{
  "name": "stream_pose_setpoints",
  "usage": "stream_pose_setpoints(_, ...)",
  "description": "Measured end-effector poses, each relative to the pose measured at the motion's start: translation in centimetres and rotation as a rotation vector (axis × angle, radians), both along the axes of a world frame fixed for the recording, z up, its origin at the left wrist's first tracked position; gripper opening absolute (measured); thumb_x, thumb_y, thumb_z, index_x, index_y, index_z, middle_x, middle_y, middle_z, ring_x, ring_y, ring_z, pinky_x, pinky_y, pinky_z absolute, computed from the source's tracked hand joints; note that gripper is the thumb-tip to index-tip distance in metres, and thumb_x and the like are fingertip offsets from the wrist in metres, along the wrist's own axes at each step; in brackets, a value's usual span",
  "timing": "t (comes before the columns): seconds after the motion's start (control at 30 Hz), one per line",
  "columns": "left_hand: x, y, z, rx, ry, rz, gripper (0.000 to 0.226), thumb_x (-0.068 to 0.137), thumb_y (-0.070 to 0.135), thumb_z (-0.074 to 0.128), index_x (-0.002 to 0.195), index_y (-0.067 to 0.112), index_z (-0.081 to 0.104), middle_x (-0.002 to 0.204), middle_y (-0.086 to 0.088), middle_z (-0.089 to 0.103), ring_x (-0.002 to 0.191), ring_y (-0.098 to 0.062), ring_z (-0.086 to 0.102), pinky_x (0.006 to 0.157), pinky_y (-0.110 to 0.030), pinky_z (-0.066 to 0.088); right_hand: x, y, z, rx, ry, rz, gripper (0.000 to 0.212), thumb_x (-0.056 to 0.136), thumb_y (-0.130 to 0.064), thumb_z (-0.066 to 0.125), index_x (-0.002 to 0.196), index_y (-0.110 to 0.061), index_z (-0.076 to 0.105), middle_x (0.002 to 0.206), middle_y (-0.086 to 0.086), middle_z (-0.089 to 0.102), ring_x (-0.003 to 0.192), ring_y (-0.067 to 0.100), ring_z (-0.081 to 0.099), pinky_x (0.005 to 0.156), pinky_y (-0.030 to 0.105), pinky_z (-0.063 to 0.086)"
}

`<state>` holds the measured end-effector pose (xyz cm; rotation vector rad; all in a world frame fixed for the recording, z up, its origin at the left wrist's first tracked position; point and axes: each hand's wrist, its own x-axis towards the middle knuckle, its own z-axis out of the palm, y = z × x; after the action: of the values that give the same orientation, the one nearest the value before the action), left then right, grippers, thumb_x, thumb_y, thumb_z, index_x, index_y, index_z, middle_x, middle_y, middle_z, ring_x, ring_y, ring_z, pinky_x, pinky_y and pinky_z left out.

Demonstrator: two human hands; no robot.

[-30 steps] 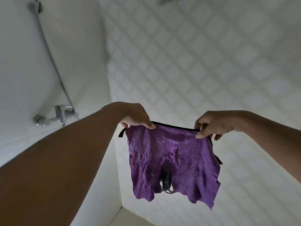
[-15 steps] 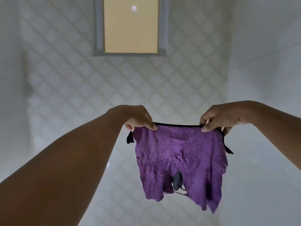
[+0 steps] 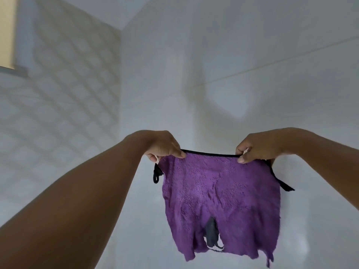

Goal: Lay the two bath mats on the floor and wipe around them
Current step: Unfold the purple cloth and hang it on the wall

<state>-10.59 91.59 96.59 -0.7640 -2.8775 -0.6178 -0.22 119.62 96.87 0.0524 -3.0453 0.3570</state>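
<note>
A ragged purple cloth (image 3: 221,199) with a black top hem hangs spread out in front of me, held up in the air. My left hand (image 3: 163,145) pinches its top left corner. At the top right corner my right hand (image 3: 256,146) pinches the hem. The cloth's lower edge is torn and frayed, with a dark grey hole low in the middle. Loose black trim dangles at both upper corners. No bath mat is in view.
White tiled walls fill the view, with a diamond-patterned wall (image 3: 64,98) on the left meeting a plain one (image 3: 242,55) at a corner. A yellowish window (image 3: 6,32) sits at the top left edge.
The view has swung to the right: the window slid from top centre to the far left edge. Both hands keep the same grip on the cloth's top hem.
</note>
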Motion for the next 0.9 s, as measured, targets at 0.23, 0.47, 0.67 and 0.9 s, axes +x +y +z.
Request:
stream_pose_setpoints(0.23,2.5,17.2,0.2,0.032,0.0,-0.39,0.014,0.093,0.039,0.071,0.101,0.028,0.075,0.108,-0.008,0.072,0.09,-0.025,0.071,0.088,-0.041,0.062,11.0,11.8,-0.3,0.112,0.178,-0.271,0.01,0.099,-0.029,0.06,0.095,-0.033,0.068,0.091,-0.01,0.068,0.079,0.005,0.062,0.071,0.019,0.047)
stream_pose_setpoints(0.47,6.5,27.4,-1.1,0.029,-0.058,-0.698,0.016,0.096,0.017,0.065,0.1,0.031,0.071,0.105,-0.012,0.074,0.086,-0.029,0.073,0.078,-0.042,0.064,18.8,17.7,-2.9,0.143,0.287,-0.44,0.019,0.1,-0.017,0.054,0.094,-0.036,0.056,0.08,-0.001,0.063,0.068,0.01,0.054,0.065,0.022,0.045)
stream_pose_setpoints(0.67,7.8,30.7,-3.2,-0.117,-0.085,-0.774,0.013,0.09,0.018,0.072,0.098,0.028,0.076,0.105,-0.012,0.076,0.082,-0.024,0.069,0.093,-0.049,0.059,21.8,18.7,-5.6,0.212,0.183,-0.527,0.012,0.1,-0.023,0.056,0.098,-0.035,0.058,0.087,-0.005,0.063,0.073,0.007,0.056,0.064,0.016,0.041)
stream_pose_setpoints(0.9,4.9,27.1,-2.9,-0.198,-0.101,-0.692,0.016,0.093,0.025,0.071,0.109,0.025,0.074,0.089,-0.002,0.072,0.07,-0.015,0.064,0.064,-0.024,0.051,18.7,16.8,-6.0,0.192,0.257,-0.457,0.009,0.1,-0.027,0.058,0.104,-0.035,0.059,0.099,-0.004,0.065,0.082,0.009,0.058,0.068,0.019,0.042)
